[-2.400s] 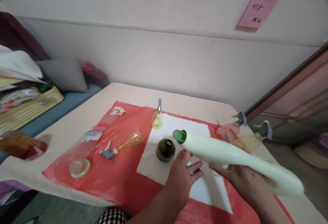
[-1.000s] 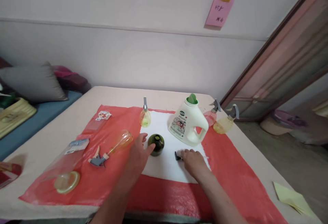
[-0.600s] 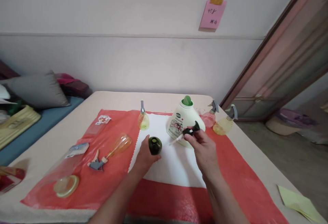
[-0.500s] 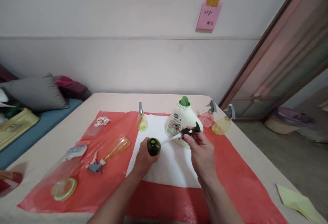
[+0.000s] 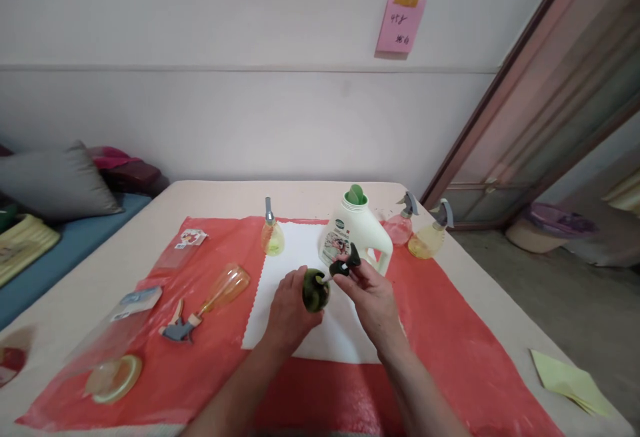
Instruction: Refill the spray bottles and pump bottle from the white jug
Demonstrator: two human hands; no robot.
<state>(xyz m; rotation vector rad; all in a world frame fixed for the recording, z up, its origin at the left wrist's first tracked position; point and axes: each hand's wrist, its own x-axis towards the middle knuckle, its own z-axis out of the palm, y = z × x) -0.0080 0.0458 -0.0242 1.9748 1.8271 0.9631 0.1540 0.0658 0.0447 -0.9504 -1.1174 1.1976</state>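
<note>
My left hand (image 5: 291,307) is wrapped round a dark green bottle (image 5: 315,296), its open mouth tilted toward me and to the right. In my right hand (image 5: 371,300) is a black pump head (image 5: 345,262) with a pale dip tube. The tube's lower end is at the bottle's mouth; most of it is out of sight, apparently inside. Behind my hands a large pale green detergent jug (image 5: 367,224) stands upright on a white cloth (image 5: 335,340), with a green piece in its uncapped neck.
An upright spray bottle (image 5: 273,237) stands behind left. A pink spray bottle (image 5: 400,227) and a yellow one (image 5: 427,240) are behind right. An orange spray bottle (image 5: 227,287) lies on the red sheet (image 5: 210,377), near clear packaging (image 5: 117,330) and a round lid (image 5: 117,380).
My right hand has moved left and the dip tube has gone from beside the bottle to its mouth. The bottle is tilted more to the right. The view has shifted slightly.
</note>
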